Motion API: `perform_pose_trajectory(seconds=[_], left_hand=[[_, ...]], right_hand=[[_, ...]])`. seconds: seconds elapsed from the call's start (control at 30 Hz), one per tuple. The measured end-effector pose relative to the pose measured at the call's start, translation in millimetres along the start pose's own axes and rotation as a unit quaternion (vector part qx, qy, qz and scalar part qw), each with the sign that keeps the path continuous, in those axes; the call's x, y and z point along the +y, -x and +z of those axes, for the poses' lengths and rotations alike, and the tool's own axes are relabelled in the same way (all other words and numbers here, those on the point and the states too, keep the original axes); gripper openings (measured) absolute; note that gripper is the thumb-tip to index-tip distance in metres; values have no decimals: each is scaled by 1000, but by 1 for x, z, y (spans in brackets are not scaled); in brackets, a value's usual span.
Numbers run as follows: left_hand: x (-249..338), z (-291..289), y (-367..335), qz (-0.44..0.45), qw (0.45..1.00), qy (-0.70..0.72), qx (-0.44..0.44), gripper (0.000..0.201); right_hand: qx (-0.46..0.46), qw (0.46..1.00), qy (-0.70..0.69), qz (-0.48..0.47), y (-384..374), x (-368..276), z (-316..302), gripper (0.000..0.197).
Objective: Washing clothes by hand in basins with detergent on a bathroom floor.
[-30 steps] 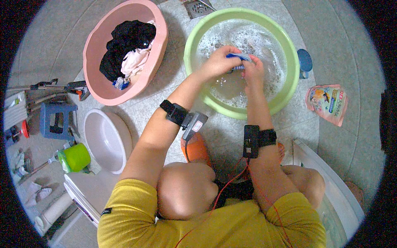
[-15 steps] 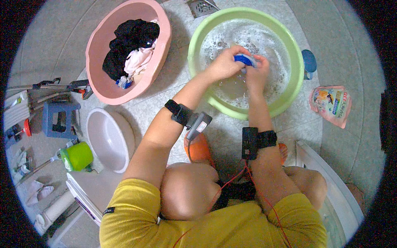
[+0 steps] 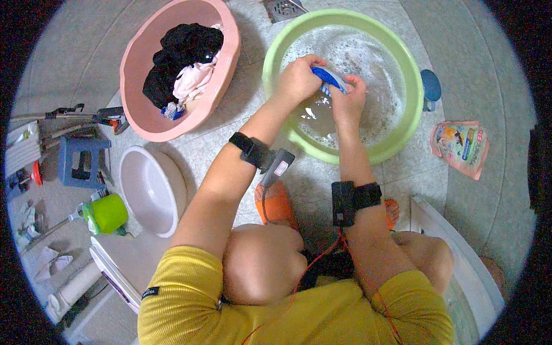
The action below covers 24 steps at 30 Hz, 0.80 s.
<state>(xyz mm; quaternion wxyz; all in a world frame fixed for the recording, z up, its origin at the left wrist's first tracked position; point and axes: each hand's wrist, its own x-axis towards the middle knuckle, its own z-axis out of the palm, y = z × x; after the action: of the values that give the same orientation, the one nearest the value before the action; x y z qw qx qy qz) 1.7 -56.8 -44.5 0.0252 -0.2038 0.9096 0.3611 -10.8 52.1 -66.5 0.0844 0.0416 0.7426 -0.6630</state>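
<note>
Over the soapy water [image 3: 376, 106] of a round green basin [image 3: 416, 92], both hands hold a small blue-and-white striped sock [image 3: 330, 79]. My left hand [image 3: 300, 79] pinches its upper left end, fingers curled around the edge. At the lower right end, my right hand [image 3: 349, 102] grips it between thumb and fingers. The sock is stretched between the two hands, its solid blue part facing up and a striped bit hanging below. Part of the cloth is hidden by the fingers.
A pink basin [image 3: 229, 63] at the left holds black clothes [image 3: 187, 52], a pale pink garment [image 3: 192, 81] and a blue-striped piece [image 3: 172, 111]. Nearby stand a white basin [image 3: 150, 190], a grey-blue stool [image 3: 84, 144] and a blue cup [image 3: 430, 86]. A pink pouch [image 3: 460, 146] lies right.
Both hands have shifted slightly left, and the sock that was bunched between them is now spread out more. Foam has parted below the hands, showing murky water.
</note>
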Motion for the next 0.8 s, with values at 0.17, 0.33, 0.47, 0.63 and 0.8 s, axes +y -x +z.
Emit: perform_pose_trajectory(seconds=[0.17, 0.33, 0.47, 0.63, 0.8], left_hand=[[7, 5, 2, 72, 931, 320, -160, 33], [14, -4, 6, 81, 896, 372, -229, 30], [-1, -11, -1, -61, 870, 466, -149, 31], [-9, -3, -6, -66, 888, 432, -145, 32], [1, -9, -5, -111, 962, 243, -62, 55]], right_hand=[[36, 995, 87, -23, -13, 21, -19, 45], [-67, 995, 68, 3, -18, 27, -30, 37], [-191, 941, -203, 191, 0, 3, -23, 26], [-354, 720, -499, 327, 8, -8, -29, 15], [-253, 770, -490, 321, 10, -35, -24, 22]])
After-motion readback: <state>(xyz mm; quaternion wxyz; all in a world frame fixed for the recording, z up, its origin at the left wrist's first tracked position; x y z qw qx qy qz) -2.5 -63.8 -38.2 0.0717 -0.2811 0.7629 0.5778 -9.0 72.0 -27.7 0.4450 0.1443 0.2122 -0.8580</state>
